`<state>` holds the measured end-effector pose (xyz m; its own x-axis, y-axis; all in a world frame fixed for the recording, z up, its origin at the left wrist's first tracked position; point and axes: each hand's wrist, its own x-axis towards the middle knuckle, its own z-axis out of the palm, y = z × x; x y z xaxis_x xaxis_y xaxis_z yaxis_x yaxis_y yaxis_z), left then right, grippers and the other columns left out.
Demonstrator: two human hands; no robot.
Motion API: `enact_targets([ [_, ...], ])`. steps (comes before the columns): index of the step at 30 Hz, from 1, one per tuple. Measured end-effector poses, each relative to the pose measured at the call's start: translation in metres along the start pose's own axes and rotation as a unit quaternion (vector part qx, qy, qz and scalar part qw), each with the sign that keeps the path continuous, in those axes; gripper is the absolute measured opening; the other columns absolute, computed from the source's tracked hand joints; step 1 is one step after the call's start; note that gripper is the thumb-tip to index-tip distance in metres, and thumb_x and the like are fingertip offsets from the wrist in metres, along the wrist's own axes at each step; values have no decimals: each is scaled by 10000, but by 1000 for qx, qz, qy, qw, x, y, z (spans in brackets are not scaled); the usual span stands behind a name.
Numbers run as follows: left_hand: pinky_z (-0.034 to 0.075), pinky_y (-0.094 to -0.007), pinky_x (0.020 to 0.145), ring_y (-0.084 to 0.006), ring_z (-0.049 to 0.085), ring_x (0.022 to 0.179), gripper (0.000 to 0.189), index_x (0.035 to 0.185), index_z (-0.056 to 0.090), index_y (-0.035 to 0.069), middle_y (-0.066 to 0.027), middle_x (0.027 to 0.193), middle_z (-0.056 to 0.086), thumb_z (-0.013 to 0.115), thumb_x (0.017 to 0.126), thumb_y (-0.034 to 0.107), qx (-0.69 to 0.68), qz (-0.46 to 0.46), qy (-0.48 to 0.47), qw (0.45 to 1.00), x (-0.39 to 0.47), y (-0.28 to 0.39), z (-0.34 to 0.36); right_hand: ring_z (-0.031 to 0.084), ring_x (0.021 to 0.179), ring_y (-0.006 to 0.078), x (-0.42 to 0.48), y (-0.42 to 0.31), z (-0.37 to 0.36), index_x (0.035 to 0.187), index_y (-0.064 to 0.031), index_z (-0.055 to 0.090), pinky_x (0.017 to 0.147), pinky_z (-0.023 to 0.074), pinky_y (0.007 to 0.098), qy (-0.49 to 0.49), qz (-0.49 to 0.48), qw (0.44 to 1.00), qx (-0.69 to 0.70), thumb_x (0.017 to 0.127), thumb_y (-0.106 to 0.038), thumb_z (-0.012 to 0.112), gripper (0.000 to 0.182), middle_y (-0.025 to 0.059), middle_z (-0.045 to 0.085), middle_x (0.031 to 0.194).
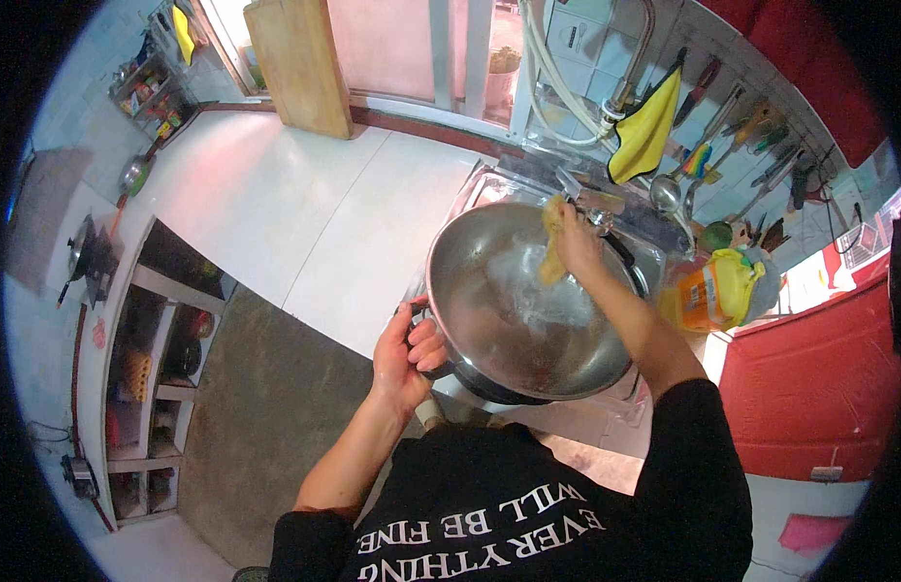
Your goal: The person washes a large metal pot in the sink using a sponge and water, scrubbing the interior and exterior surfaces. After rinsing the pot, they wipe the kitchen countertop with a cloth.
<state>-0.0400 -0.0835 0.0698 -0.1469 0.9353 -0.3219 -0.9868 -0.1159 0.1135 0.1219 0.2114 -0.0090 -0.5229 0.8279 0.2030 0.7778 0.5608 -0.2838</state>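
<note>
A large metal wok (494,320) rests tilted over the sink, its wet inner surface facing me. My left hand (414,349) grips its dark side handle at the left rim. In my right hand (578,244) is a yellowish cloth (552,269), held at the wok's upper right rim near the faucet fittings. The cloth hangs partly over the inside of the wok. The wok's far handle (619,247) shows just right of my right hand.
White countertop (334,196) extends left, with a wooden cutting board (301,73) leaning at the window. A yellow cloth (647,131) hangs below a metal pipe. Utensils, including a ladle (666,193), hang along the tiled wall. A yellow-orange container (705,295) stands right of the wok.
</note>
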Motion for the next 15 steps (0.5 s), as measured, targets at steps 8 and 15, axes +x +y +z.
enact_targets([
  [8,254,-191,373,-42,276,439,247,1037,464,84,48,585,319,366,973,301,41,15,26,999,-1,-4,10,508,1040,303,-29,-139,24,1153,-63,401,897,404,399,-75,-150,889,425,743,67,475,437,179,530,1016],
  [15,254,-195,380,-51,279,436,228,1035,453,93,38,584,328,373,970,296,10,5,17,1000,5,-9,9,575,798,200,-134,-23,-29,1022,-85,578,682,446,329,-608,-58,720,328,865,-296,467,285,91,599,889],
])
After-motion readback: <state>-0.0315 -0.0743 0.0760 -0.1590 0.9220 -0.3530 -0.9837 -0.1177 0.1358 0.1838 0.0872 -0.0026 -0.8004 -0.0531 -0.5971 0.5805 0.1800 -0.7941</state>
